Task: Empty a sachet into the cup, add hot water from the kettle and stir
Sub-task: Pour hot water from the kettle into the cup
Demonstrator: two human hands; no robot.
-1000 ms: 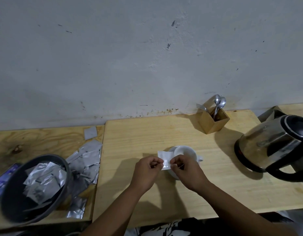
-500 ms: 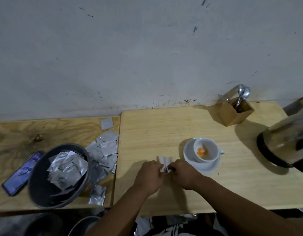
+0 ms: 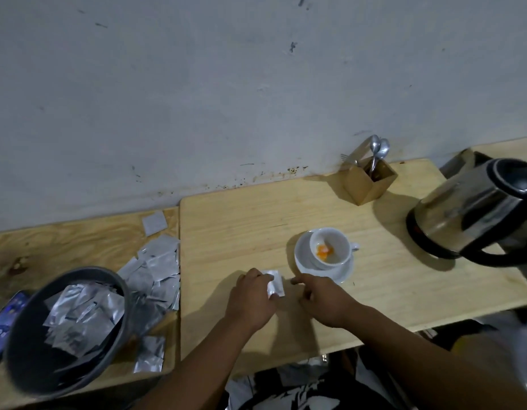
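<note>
The left hand point(image 3: 250, 297) pinches the folded sachet point(image 3: 275, 284) between thumb and fingertips, low over the table point(image 3: 232, 232), while the right hand point(image 3: 321, 300) sits just beside it with one finger stretched toward the packet and the rest loosely curled, holding nothing that I can see. Just beyond the right hand stands the cup point(image 3: 330, 250) on its saucer point(image 3: 303, 261), with a small heap of orange powder point(image 3: 324, 250) at the bottom, so the emptying looks done and the wrapper seems spent. I would say the thing to do well now is getting rid of it cleanly: keep it folded shut so no leftover dust spills, and carry it out past the left hand to the grey bin point(image 3: 64, 329) of used wrappers, not the loose pile point(image 3: 155, 270) beside it. Then the right hand is the better one for the kettle point(image 3: 475, 214), which waits well off to its outer side; it should take the handle firmly and pour slowly, since the cup is small and sits close to the table's near edge. A spoon point(image 3: 377, 155) stands in the wooden box point(image 3: 365, 184) beyond the cup
</note>
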